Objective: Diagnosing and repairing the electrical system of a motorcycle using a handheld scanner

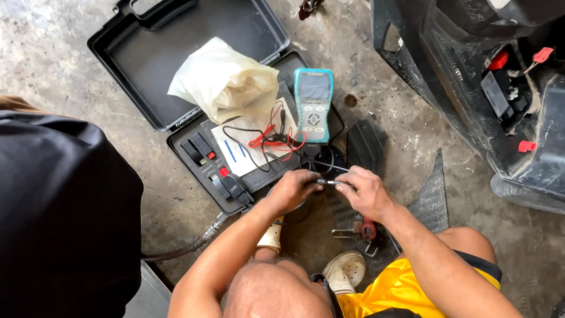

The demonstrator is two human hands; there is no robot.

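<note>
Neither of my hands is in view. Below me crouches another person in yellow shorts, head at the bottom edge. That person's two hands (291, 189) (366, 191) meet over the floor and pinch a thin metal cable end (327, 182) between them. Just beyond lies a teal hand-held meter (313, 105) on the edge of an open black case (141, 56). Red and black leads (273, 140) coil beside the meter on a white sheet of paper (235, 154).
A crumpled white plastic bag (226, 79) rests in the case. A scooter body (500, 100) with an exposed battery bay and red caps stands at right. A red-handled tool (366, 229) lies on a black mat (432, 200). Dark cloth (59, 206) fills the left.
</note>
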